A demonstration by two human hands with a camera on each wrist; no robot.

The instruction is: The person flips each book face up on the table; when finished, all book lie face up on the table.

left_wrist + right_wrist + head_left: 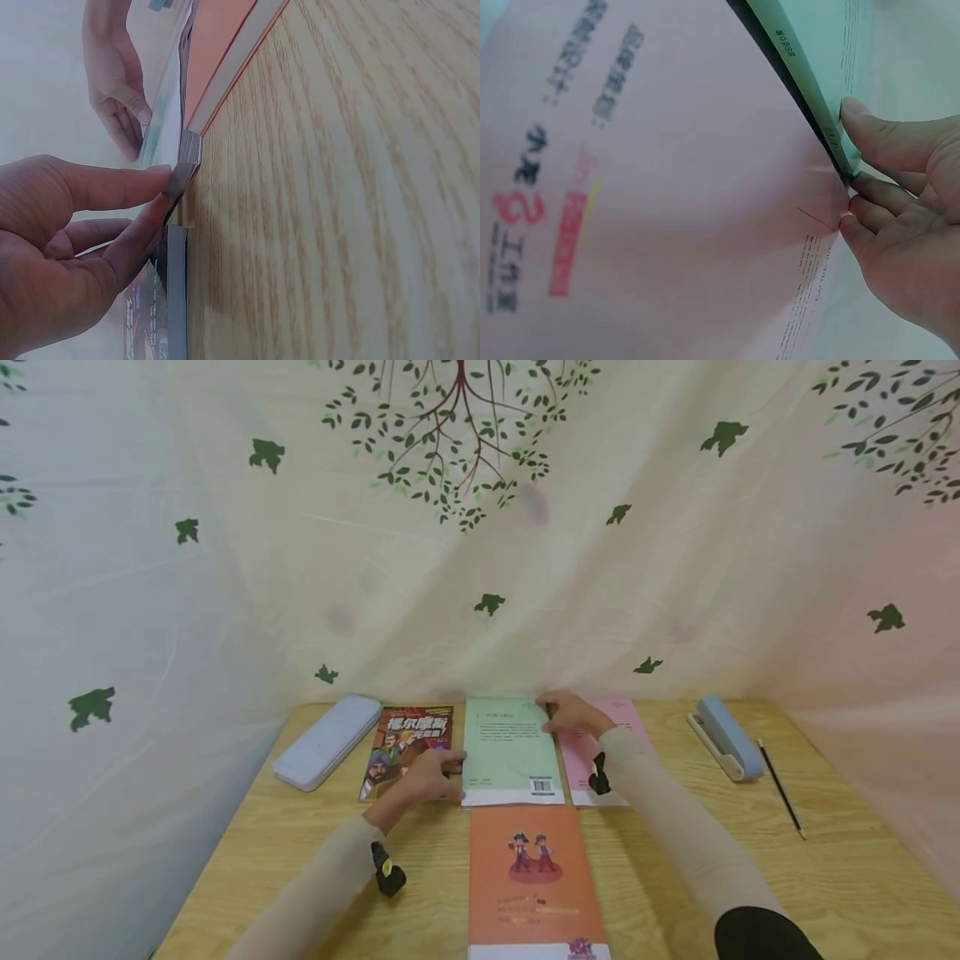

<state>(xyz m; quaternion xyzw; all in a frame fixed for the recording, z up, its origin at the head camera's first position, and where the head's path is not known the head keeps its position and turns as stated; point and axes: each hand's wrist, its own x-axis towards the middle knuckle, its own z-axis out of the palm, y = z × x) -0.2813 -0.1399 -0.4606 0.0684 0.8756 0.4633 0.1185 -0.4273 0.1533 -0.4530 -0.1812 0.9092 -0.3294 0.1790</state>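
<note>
A pale green book (510, 752) lies back side up at the middle back of the table, its barcode at the lower right. My left hand (429, 777) pinches its lower left edge; in the left wrist view the thumb and a finger meet at the page block (182, 169). At the upper right corner, my right hand (576, 713) grips the same book, thumb on the cover and fingers at the edge in the right wrist view. To its left is a comic-style book (397, 747), partly behind my left hand. A pink book (592, 768) lies to its right, partly under my right arm.
An orange book (534, 885) lies just in front of the green one. A pale case (327, 742) sits at the back left of the wooden table (420, 893). A blue stapler (724, 739) and a dark pencil (782, 789) lie at the right. Behind hangs a printed curtain (420, 635).
</note>
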